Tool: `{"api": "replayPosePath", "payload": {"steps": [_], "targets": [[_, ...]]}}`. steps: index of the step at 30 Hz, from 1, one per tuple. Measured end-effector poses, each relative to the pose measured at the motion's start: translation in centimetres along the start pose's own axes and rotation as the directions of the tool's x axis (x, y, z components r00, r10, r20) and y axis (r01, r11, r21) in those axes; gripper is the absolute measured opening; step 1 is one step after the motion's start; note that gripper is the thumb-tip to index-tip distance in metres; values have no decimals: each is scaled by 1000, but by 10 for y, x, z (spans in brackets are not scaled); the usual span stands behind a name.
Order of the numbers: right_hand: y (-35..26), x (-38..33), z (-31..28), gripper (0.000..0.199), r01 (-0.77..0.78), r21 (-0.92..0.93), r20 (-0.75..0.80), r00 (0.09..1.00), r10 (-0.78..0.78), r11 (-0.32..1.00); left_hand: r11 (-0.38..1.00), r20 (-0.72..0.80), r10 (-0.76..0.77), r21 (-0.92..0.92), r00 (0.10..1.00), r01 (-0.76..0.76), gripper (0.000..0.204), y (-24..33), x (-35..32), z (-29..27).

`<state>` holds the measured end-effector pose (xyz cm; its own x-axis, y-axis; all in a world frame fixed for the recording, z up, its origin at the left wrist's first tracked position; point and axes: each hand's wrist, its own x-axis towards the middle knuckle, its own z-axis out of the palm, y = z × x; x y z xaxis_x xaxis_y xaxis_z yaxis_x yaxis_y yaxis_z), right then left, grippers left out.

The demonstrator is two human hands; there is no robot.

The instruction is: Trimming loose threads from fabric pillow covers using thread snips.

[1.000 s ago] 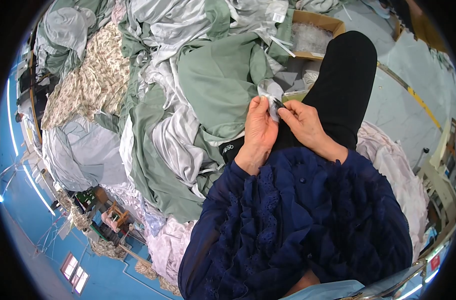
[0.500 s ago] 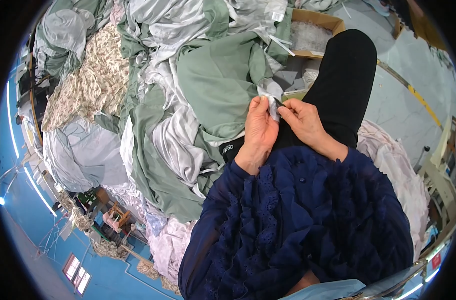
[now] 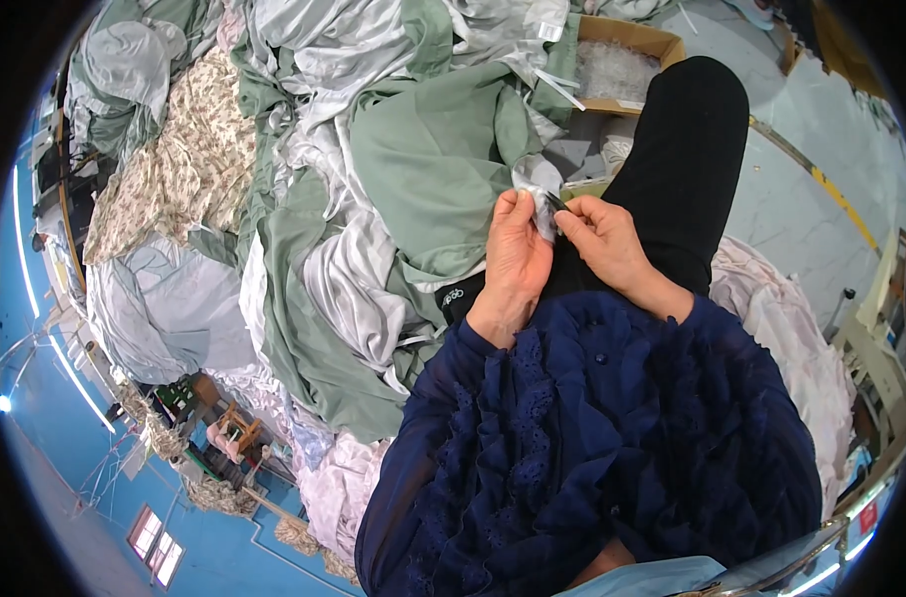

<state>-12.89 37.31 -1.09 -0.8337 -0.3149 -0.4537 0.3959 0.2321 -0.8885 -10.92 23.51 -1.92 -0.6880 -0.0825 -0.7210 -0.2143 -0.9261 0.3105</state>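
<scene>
Both hands (image 3: 557,244) pinch pale cloth (image 3: 535,179); fingertips hide the seam.

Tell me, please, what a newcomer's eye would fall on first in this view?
First, the two hands at centre: the left hand and right hand pinch a small pale grey fabric piece between them. Behind them, a heap of sage green cloth and silvery satin cloth fills the upper left, with floral print fabric at its far left.

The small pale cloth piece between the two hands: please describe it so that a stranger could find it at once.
Start from the big heap of sage-green fabric, then go to its right edge, beside the black trouser leg. There the left hand and right hand pinch a small pale cloth piece, far smaller and whiter than the green sheets.
</scene>
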Motion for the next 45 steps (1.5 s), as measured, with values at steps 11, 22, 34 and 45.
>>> {"api": "replayPosePath", "payload": {"steps": [11,22,34,45], "targets": [[0,1,0,22,-5,35,-27,1000,6,999,1000,29,-12,25,1000,11,4,-1,0,-3],[0,1,0,22,-23,51,-15,1000,24,998,999,66,-18,40,998,16,6,-2,1,-7],[2,17,4,19,118,421,-173,984,-49,899,998,89,-2,62,996,-4,6,-4,3,-5],[0,6,-11,22,108,-144,-39,993,-114,984,999,-4,-14,40,1000,14,5,-3,4,-4]]}}
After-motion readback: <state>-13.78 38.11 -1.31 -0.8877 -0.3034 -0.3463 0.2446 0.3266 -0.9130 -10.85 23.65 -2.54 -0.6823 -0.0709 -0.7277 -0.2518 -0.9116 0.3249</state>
